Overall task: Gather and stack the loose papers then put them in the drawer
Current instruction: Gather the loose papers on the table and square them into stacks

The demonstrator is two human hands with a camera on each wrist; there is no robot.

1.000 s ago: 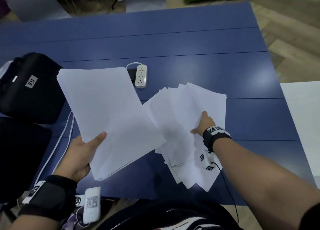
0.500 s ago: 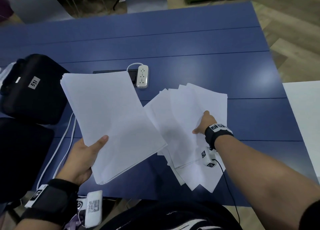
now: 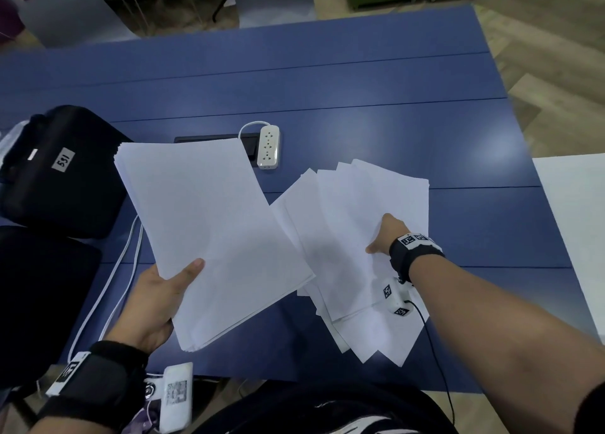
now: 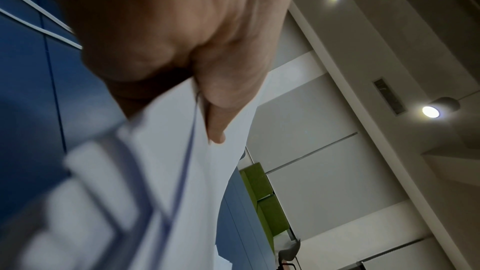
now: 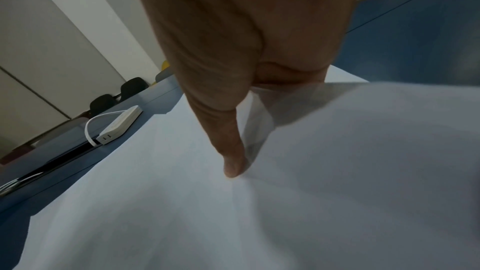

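Stack (image 3: 209, 237): squared sheets raised above the tabletop (image 3: 327, 90), my left hand (image 3: 154, 306) gripping its near corner, thumb on top, fingers beneath. Loose papers (image 3: 343, 211): fanned on tabletop just right of stack; my right hand (image 3: 386, 234) pinches upper sheets, thumb on top, fingers tucked under. Power strip (image 3: 269, 145) lies beyond; black bag (image 3: 55, 171) at left.

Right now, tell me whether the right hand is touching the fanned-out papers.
Touching. The right wrist view shows the right hand with its thumb pressed on the fanned-out papers, a sheet edge lifted beside it.
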